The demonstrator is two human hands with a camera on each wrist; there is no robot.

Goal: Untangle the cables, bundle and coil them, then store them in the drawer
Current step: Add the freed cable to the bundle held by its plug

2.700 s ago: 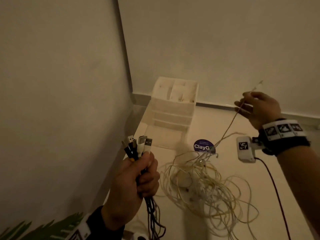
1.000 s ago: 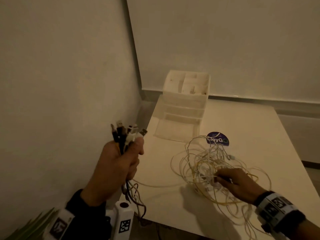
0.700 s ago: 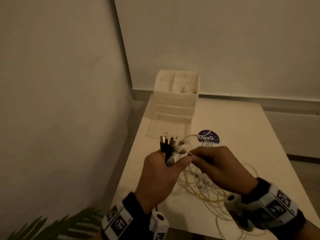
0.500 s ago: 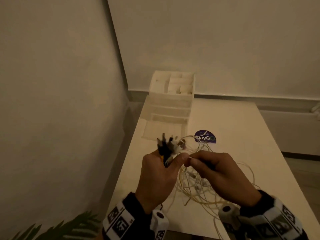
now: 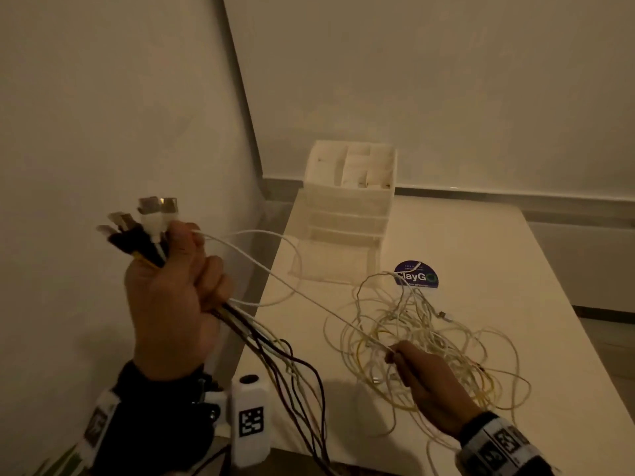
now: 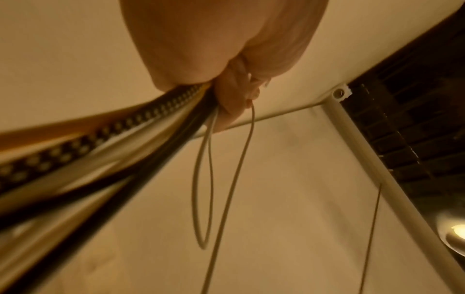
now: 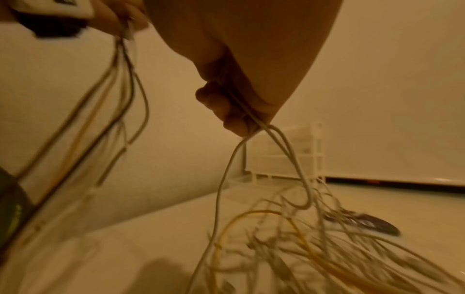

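One more white cable (image 5: 275,276) now tucked into left hand (image 5: 171,297) with the gathered plugs (image 5: 144,225) — right hand (image 5: 426,383), pulled back, pinches it above the tangle (image 5: 429,338); untangling continues.

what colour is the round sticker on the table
Dark blue with white lettering, the round sticker; the head view shows it best.

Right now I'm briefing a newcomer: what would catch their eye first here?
The left hand, raised at the table's left edge, grips a fistful of cable ends, plugs fanned upward. A white cable runs taut from it to the right hand, which pinches it over the pale tangle on the table.
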